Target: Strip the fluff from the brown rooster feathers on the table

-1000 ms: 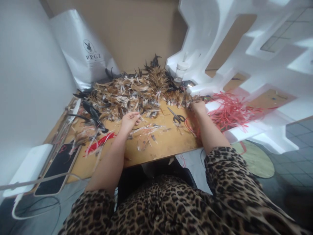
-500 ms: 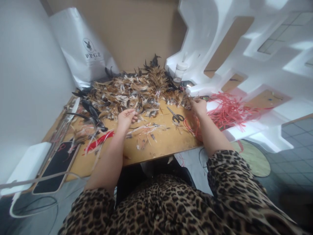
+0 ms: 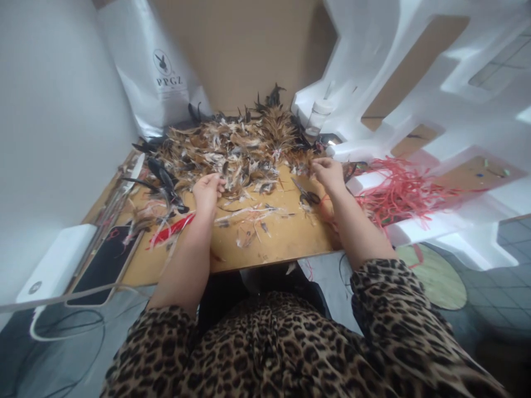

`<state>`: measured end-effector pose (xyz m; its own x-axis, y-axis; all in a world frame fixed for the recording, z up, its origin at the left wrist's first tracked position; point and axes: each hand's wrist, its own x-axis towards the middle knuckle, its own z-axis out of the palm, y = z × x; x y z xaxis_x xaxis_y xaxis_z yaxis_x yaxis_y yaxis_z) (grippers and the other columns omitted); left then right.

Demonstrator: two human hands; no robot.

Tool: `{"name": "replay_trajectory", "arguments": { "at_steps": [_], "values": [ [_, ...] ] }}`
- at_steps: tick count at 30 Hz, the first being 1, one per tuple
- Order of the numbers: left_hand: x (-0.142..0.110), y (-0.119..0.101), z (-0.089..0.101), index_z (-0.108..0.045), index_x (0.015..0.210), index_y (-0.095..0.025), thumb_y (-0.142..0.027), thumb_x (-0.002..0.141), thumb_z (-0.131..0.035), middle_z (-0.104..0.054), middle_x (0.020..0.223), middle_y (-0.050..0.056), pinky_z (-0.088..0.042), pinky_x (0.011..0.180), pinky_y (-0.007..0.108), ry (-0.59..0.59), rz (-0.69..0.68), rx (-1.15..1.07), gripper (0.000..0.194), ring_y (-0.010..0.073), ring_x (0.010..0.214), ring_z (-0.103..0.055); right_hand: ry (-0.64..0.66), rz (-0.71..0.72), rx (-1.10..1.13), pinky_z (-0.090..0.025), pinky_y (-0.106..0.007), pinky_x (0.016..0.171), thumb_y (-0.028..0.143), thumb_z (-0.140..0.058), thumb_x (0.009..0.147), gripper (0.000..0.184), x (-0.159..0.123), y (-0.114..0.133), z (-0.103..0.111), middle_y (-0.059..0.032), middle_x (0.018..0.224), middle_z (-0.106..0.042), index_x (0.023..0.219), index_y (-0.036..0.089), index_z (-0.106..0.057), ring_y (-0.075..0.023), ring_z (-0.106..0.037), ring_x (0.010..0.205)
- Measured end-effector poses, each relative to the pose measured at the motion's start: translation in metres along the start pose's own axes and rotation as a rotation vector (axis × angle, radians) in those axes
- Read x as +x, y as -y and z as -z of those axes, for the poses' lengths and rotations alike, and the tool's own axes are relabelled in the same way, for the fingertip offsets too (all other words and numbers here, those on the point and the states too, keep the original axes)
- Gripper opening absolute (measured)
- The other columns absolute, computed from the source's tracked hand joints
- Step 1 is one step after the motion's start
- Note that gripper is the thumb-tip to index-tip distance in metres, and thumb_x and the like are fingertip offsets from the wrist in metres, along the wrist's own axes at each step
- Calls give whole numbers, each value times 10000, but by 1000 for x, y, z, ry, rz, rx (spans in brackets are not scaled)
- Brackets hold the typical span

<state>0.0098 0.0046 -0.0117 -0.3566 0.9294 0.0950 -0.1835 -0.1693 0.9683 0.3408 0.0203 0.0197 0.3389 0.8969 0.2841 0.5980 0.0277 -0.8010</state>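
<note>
A big heap of brown, white and black feathers (image 3: pixel 236 149) covers the far half of a wooden board (image 3: pixel 286 237). My left hand (image 3: pixel 206 190) rests at the heap's near edge, its fingers curled and pinched on feathers. My right hand (image 3: pixel 329 172) is at the heap's right end, fingers bent into the feathers there; what it grips is hidden. Black-handled scissors (image 3: pixel 307 193) lie on the board between the two hands. Loose feather scraps (image 3: pixel 253 215) are scattered in front of my left hand.
A tangle of red strings (image 3: pixel 398 190) lies at the right on white foam packing (image 3: pixel 415 83). A small clear bottle (image 3: pixel 317 117) stands behind the heap. A white bag (image 3: pixel 155 66), a phone (image 3: pixel 105 265), a white box (image 3: pixel 56 268) and a red feather (image 3: pixel 172 231) sit at the left.
My right hand has moved left from the red strings onto the feathers. My left hand has slid a little toward the heap. The view has shifted slightly.
</note>
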Motion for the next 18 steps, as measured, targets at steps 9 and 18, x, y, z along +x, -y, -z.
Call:
{"name": "replay_trajectory", "arguments": {
  "at_steps": [9,18],
  "values": [
    [6,-1,9,-606,719,-138,-407,681,-643,-543,536,-25,-201,322,158,-62,-10,-32,274,25,355,-374,553,392,113,-409,-247,658,192,-542,684,150,-58,81,-92,-18,714,-650,735,151,-676,-120,-549,647],
    [8,2,9,-603,736,-130,-395,674,-648,-525,511,-39,-184,312,153,-85,-19,-31,276,20,342,-359,396,507,-117,-399,-253,762,191,-514,718,197,-38,71,-110,-46,864,-661,806,158,-687,-147,-560,806]
  ]
}}
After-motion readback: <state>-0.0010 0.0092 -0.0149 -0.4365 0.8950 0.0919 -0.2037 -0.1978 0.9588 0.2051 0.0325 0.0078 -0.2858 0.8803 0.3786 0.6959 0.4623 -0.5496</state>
